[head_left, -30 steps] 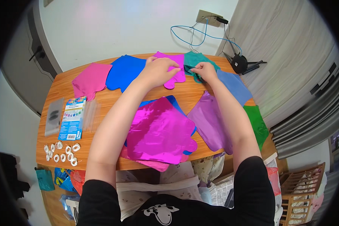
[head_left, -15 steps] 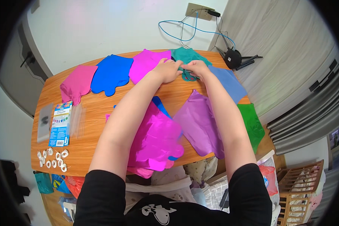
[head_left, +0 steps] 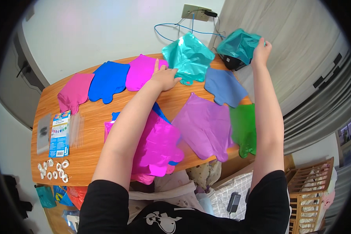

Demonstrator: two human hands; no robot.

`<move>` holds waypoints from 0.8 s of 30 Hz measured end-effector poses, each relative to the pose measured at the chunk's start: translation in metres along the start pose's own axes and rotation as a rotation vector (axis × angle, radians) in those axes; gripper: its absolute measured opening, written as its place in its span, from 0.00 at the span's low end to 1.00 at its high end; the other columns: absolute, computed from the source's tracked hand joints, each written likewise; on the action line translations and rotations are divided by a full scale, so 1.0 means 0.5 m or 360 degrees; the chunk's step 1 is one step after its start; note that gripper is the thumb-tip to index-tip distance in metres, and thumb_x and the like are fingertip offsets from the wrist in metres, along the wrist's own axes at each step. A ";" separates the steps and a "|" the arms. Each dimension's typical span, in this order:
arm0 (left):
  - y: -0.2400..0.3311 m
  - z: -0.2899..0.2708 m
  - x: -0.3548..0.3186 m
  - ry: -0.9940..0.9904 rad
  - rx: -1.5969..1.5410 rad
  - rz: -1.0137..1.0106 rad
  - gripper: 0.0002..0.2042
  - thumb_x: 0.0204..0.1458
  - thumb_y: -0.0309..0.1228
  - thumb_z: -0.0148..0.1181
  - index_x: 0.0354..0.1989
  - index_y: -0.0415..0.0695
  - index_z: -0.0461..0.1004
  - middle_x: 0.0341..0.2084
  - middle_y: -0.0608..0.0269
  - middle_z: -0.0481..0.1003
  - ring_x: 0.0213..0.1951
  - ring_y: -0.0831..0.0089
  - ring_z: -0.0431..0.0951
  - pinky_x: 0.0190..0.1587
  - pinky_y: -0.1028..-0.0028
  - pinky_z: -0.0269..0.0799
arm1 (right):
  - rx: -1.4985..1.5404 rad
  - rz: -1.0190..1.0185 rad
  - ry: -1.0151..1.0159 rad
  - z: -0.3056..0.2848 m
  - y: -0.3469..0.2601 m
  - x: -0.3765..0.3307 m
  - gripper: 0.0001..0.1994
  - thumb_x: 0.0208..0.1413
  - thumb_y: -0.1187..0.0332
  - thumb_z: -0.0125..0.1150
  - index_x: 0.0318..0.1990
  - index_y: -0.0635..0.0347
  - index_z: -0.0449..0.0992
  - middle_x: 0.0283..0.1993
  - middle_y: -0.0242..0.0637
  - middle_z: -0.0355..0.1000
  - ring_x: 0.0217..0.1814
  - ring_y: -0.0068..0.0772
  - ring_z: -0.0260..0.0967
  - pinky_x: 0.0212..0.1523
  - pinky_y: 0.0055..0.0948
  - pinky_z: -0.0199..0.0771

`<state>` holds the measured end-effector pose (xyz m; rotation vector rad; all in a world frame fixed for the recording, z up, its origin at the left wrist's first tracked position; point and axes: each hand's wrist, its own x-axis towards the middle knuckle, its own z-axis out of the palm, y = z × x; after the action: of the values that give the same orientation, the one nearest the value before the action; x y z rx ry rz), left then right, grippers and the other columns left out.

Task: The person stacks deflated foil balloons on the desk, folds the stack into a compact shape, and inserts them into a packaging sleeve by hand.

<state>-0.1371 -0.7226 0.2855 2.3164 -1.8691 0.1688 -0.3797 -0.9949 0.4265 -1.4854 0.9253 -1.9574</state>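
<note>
My right hand (head_left: 262, 51) is raised at the upper right, pinching a teal foil balloon (head_left: 238, 43) by its edge. That balloon hangs in front of a black router (head_left: 232, 62) and partly hides it. With fingers spread, my left hand (head_left: 165, 77) rests between a magenta foil balloon (head_left: 137, 74) and a second teal foil balloon (head_left: 189, 58). The second teal one is crinkled and its upper part reaches up before the wall. A flat slate-blue foil balloon (head_left: 225, 86) lies to its right.
More flat foil balloons lie about: pink (head_left: 76, 89), blue (head_left: 109, 80), purple (head_left: 202, 124), green (head_left: 243, 134) and a magenta pile (head_left: 158, 144) at the near edge. A printed packet (head_left: 60, 132), clear straws (head_left: 77, 130) and white string coils (head_left: 58, 167) sit at the left.
My hands have come apart. The right one has swung up and right with a teal balloon; another teal balloon now shows beside my left hand, which has moved slightly left.
</note>
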 end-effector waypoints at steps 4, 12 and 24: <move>-0.007 -0.003 0.003 -0.0101 -0.0065 -0.0069 0.29 0.64 0.54 0.45 0.67 0.50 0.65 0.59 0.52 0.72 0.68 0.56 0.62 0.72 0.39 0.25 | -0.0040 -0.0384 -0.0853 -0.111 -0.155 -0.197 0.10 0.69 0.63 0.52 0.43 0.61 0.66 0.41 0.32 0.66 0.43 0.24 0.61 0.46 0.25 0.65; -0.149 -0.020 -0.001 0.0695 -0.1865 -0.0116 0.28 0.65 0.54 0.45 0.68 0.52 0.63 0.63 0.63 0.68 0.63 0.68 0.68 0.65 0.59 0.60 | -0.0494 -0.0142 -0.2888 -0.243 -0.294 -0.624 0.10 0.60 0.68 0.59 0.42 0.63 0.68 0.60 0.54 0.69 0.65 0.51 0.65 0.62 0.42 0.67; -0.229 -0.173 -0.201 0.0246 -0.1558 -0.0130 0.26 0.65 0.53 0.48 0.64 0.50 0.68 0.53 0.64 0.74 0.55 0.69 0.73 0.59 0.65 0.65 | 0.0031 -0.0448 -0.2899 -0.227 -0.294 -0.698 0.08 0.63 0.64 0.58 0.40 0.60 0.72 0.64 0.47 0.69 0.67 0.46 0.65 0.65 0.42 0.64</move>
<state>-0.0455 -0.5855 0.3453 1.6166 -1.3150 -0.4618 -0.3933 -0.6187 0.3061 -2.4406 -0.1752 -0.1019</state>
